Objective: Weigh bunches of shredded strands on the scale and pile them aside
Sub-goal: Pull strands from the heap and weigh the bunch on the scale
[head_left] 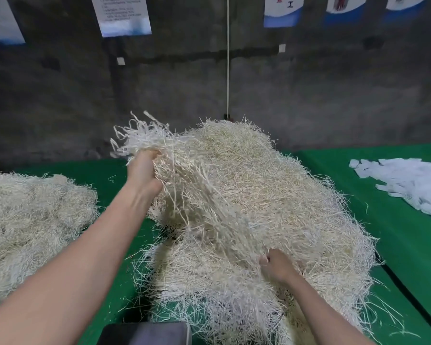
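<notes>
- A bunch of pale cream shredded strands (184,185) is lifted off the big straw-coloured heap (271,195) on the green table (396,232).
- The left hand (144,168) grips its top; the right hand (276,266) clutches strands low down.
- Step: gathering 1 bunch; next, tearing it free toward the dark grey scale (144,333).

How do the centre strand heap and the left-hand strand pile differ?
The centre heap is taller and fully in view; the left pile is flatter and cut off by the frame. Both hands, left hand and right hand, grip strands at the centre heap; nothing touches the left pile. Both lie on the green table.
</notes>
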A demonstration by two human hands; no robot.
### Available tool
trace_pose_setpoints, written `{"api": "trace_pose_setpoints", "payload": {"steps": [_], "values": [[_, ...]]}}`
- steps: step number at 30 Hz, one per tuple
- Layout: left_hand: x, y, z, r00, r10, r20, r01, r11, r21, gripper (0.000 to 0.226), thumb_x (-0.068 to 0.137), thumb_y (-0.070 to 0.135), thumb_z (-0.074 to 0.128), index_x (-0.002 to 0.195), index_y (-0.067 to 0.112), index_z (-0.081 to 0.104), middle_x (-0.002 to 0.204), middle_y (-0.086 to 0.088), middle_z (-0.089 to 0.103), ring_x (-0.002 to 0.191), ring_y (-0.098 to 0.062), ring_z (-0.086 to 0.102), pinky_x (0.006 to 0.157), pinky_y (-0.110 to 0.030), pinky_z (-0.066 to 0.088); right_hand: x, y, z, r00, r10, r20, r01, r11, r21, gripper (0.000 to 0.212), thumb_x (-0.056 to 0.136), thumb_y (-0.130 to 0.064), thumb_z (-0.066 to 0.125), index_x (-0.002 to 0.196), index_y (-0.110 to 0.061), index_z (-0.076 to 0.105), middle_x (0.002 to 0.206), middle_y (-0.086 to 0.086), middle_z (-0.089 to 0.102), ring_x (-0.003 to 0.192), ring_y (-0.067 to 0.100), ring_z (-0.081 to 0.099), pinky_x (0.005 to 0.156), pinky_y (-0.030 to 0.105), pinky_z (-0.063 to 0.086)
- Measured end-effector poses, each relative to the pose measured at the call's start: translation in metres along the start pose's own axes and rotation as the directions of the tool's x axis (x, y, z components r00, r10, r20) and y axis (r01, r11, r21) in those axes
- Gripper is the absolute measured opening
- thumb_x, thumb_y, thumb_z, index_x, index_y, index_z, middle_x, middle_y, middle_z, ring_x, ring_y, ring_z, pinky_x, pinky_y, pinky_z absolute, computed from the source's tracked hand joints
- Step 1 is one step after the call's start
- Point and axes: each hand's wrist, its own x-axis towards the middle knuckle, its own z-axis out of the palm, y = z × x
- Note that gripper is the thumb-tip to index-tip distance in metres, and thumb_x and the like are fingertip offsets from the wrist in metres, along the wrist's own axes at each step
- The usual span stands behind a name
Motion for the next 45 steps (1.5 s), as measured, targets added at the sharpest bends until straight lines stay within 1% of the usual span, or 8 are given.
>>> {"api": "trace_pose_setpoints", "payload": {"steps": [7,12,19,23,31,34,40,45], "values": [[-0.013,-0.015,0.009,0.995,-0.053,0.090,0.043,0.994,0.103,0.047,0.089,0.012,0.046,0.136,0.013,0.042,0.153,-0.012,0.026,0.140,-0.034,0.024,0.110,-0.061,0.021,-0.022,-0.105,-0.079,0.931,-0.284,-0.232,0.286,0.958,-0.024,0.051,0.079,-0.031,0.069,0.124,-0.021,0.047,0.104,-0.009,0.056,0.074,0.005,0.055,0.061,0.019,0.041],[-0.022,-0.008,0.024,0.929,-0.166,0.330,0.233,0.956,-0.176,0.035,0.091,0.018,0.044,0.122,0.006,0.056,0.128,-0.016,0.056,0.114,-0.030,0.056,0.094,-0.054,0.046,-0.034,-0.157,-0.061,0.962,-0.272,0.029,0.177,0.699,0.693,0.050,0.091,-0.007,0.053,0.135,-0.017,0.033,0.110,0.015,0.058,0.063,0.009,0.066,0.057,0.023,0.055],[-0.026,0.000,0.025,0.968,-0.132,0.212,0.173,0.967,-0.188,0.032,0.095,0.032,0.048,0.110,0.008,0.062,0.108,-0.016,0.069,0.097,-0.034,0.067,0.086,-0.057,0.050,-0.009,-0.102,0.025,1.000,-0.010,-0.004,0.011,0.876,0.482,0.015,0.092,-0.024,0.058,0.104,-0.015,0.054,0.074,-0.004,0.058,0.043,-0.001,0.048,0.041,0.008,0.037],[-0.019,0.011,0.027,0.973,-0.087,0.215,0.116,0.985,-0.130,0.034,0.094,0.029,0.049,0.118,0.007,0.061,0.114,-0.018,0.066,0.099,-0.036,0.066,0.088,-0.059,0.049,-0.013,-0.063,0.045,0.992,0.061,0.108,-0.095,0.935,0.343,0.064,0.090,-0.014,0.054,0.147,-0.013,0.026,0.139,0.010,0.044,0.087,0.009,0.056,0.072,0.017,0.046],[-0.009,0.015,0.014,0.989,-0.052,0.136,0.048,0.998,0.030,0.057,0.097,0.040,0.045,0.146,0.012,0.033,0.150,-0.013,0.035,0.135,-0.031,0.037,0.111,-0.051,0.031,-0.025,-0.116,-0.088,0.965,-0.258,0.042,0.250,0.958,0.140,0.084,0.069,-0.012,0.078,0.140,-0.024,0.034,0.128,-0.003,0.049,0.085,0.008,0.059,0.076,0.024,0.055],[-0.013,0.014,0.021,0.979,-0.026,0.203,0.015,0.998,0.054,0.043,0.097,0.033,0.048,0.129,0.004,0.055,0.135,-0.015,0.053,0.122,-0.029,0.054,0.097,-0.046,0.048,-0.033,-0.141,-0.098,0.889,-0.447,0.097,0.321,0.762,0.563,0.099,0.066,-0.003,0.078,0.140,-0.042,0.025,0.128,-0.007,0.038,0.071,0.018,0.067,0.058,0.023,0.054],[-0.022,0.027,0.016,0.814,-0.059,0.578,-0.075,0.976,0.206,0.032,0.091,0.019,0.051,0.072,0.007,0.073,0.072,-0.009,0.071,0.067,-0.022,0.069,0.066,-0.025,0.056,-0.015,-0.141,-0.030,0.978,-0.191,0.079,0.107,0.796,0.596,0.016,0.091,-0.002,0.052,0.106,-0.001,0.056,0.084,0.007,0.061,0.052,0.011,0.055,0.049,0.021,0.048],[-0.006,-0.021,-0.009,0.813,-0.517,0.268,-0.436,-0.236,0.869,0.067,0.078,0.006,0.052,0.142,0.013,0.035,0.132,-0.002,0.048,0.104,-0.019,0.054,0.077,-0.028,0.050,-0.003,-0.135,-0.044,0.963,-0.121,-0.240,0.239,0.797,0.555,0.011,0.084,-0.004,0.053,0.083,-0.011,0.061,0.092,0.002,0.062,0.073,0.013,0.059,0.062,0.020,0.045]]}}
